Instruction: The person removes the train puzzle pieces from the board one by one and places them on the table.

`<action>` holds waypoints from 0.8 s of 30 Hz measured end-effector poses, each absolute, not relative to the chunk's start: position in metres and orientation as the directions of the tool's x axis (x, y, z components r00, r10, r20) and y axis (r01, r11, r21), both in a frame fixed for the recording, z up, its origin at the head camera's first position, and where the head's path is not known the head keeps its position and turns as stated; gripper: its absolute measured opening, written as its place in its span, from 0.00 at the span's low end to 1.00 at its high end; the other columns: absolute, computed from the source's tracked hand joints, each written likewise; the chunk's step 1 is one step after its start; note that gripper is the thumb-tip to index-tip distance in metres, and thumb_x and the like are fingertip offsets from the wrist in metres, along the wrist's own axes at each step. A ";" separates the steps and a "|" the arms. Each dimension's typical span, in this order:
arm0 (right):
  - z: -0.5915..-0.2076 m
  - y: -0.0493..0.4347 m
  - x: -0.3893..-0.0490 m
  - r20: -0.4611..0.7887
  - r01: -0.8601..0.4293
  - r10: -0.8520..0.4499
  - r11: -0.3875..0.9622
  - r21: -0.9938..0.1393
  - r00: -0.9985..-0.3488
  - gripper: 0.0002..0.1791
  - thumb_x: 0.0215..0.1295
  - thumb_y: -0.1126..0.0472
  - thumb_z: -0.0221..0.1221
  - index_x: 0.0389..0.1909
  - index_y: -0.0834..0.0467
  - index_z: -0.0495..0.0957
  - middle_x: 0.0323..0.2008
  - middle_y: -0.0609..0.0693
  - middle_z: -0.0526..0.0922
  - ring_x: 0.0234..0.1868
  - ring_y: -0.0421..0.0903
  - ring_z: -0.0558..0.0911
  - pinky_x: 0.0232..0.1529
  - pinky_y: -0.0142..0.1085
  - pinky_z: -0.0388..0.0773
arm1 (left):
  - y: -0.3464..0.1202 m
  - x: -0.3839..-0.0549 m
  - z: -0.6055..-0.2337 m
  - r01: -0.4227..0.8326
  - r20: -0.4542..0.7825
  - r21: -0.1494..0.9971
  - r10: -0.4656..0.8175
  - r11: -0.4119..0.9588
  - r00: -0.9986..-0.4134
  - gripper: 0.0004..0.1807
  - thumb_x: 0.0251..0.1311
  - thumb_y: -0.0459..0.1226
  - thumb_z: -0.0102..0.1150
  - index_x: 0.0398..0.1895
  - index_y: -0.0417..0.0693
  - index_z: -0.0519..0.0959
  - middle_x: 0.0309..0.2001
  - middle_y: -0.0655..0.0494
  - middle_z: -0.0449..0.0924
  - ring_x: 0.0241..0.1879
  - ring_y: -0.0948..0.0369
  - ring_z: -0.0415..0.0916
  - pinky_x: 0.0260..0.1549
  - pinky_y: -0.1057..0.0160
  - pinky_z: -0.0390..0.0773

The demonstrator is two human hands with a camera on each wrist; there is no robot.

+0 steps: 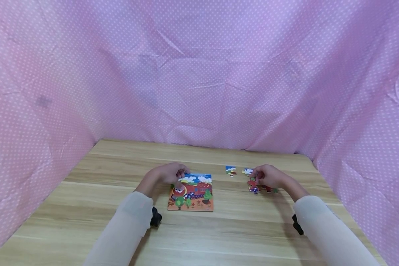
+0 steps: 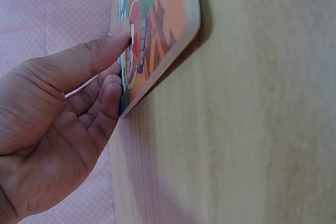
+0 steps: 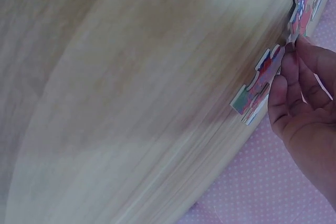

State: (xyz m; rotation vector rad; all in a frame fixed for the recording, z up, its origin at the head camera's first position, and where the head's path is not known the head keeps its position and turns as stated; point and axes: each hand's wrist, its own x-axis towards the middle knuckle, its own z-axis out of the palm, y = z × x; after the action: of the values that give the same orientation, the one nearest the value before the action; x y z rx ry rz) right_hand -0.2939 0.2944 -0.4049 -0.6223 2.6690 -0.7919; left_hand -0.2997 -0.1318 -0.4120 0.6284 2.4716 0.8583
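Observation:
In the head view a square jigsaw puzzle [image 1: 199, 190] with a red cartoon train lies on the wooden table. My left hand [image 1: 170, 174] holds it at its upper left, the thumb on the picture. The left wrist view shows the fingers of that hand [image 2: 68, 103] bent at the puzzle's edge [image 2: 168, 19]. To the right, my right hand [image 1: 267, 176] pinches a red puzzle piece [image 1: 253, 185] between thumb and fingers. Beneath this hand [image 3: 307, 85] lies another puzzle piece [image 3: 260, 80], green and red, partly covered in the head view.
Behind the right hand, a blue-and-white puzzle piece [image 1: 231, 170] and another cloud piece [image 1: 248, 171] lie on the table [image 1: 199, 236]. Pink dotted cloth [image 1: 199, 81] hangs around the table's back and sides.

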 end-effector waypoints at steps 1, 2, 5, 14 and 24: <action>-0.405 0.294 -0.294 -0.148 -0.320 -0.478 0.757 -0.570 -0.866 0.11 0.66 0.76 0.59 0.45 0.63 0.83 0.34 0.51 0.83 0.36 0.46 0.79 0.39 0.39 0.78 | -0.132 -0.300 -0.412 0.269 -0.258 0.658 0.546 0.704 -0.797 0.30 0.57 0.31 0.74 0.64 0.43 0.75 0.42 0.52 0.73 0.44 0.58 0.68 0.45 0.59 0.72; -0.405 0.294 -0.293 -0.147 -0.320 -0.476 0.757 -0.569 -0.867 0.11 0.67 0.76 0.59 0.45 0.63 0.83 0.34 0.51 0.83 0.37 0.46 0.79 0.40 0.39 0.78 | -0.132 -0.300 -0.412 0.270 -0.258 0.656 0.545 0.705 -0.798 0.30 0.57 0.31 0.74 0.64 0.43 0.76 0.42 0.53 0.73 0.44 0.58 0.68 0.45 0.59 0.72; -0.405 0.294 -0.293 -0.142 -0.321 -0.476 0.756 -0.570 -0.868 0.10 0.66 0.76 0.59 0.45 0.63 0.83 0.34 0.51 0.83 0.37 0.46 0.79 0.39 0.38 0.78 | -0.131 -0.299 -0.412 0.268 -0.257 0.654 0.541 0.707 -0.800 0.30 0.57 0.31 0.75 0.63 0.44 0.76 0.43 0.53 0.74 0.44 0.57 0.68 0.46 0.59 0.72; -0.409 0.294 -0.289 -0.147 -0.299 -0.476 0.733 -0.611 -0.867 0.09 0.67 0.75 0.61 0.47 0.66 0.82 0.35 0.55 0.81 0.37 0.46 0.77 0.38 0.35 0.77 | -0.132 -0.300 -0.415 0.268 -0.253 0.659 0.542 0.703 -0.801 0.29 0.57 0.33 0.75 0.63 0.45 0.76 0.44 0.53 0.74 0.44 0.58 0.68 0.46 0.59 0.73; -0.405 0.282 -0.295 -0.110 -0.325 -0.479 0.729 -0.602 -0.871 0.09 0.69 0.73 0.60 0.47 0.63 0.82 0.34 0.49 0.81 0.35 0.45 0.76 0.38 0.35 0.76 | -0.133 -0.300 -0.416 0.262 -0.254 0.652 0.531 0.711 -0.808 0.29 0.57 0.32 0.74 0.63 0.47 0.76 0.43 0.54 0.74 0.45 0.57 0.68 0.47 0.59 0.73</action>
State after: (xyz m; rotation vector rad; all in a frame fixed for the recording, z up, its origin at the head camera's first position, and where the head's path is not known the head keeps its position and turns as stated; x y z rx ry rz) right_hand -0.2949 0.2820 -0.4046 -0.6349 2.6754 -0.8605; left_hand -0.3002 -0.1326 -0.4158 0.6105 2.4903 0.8568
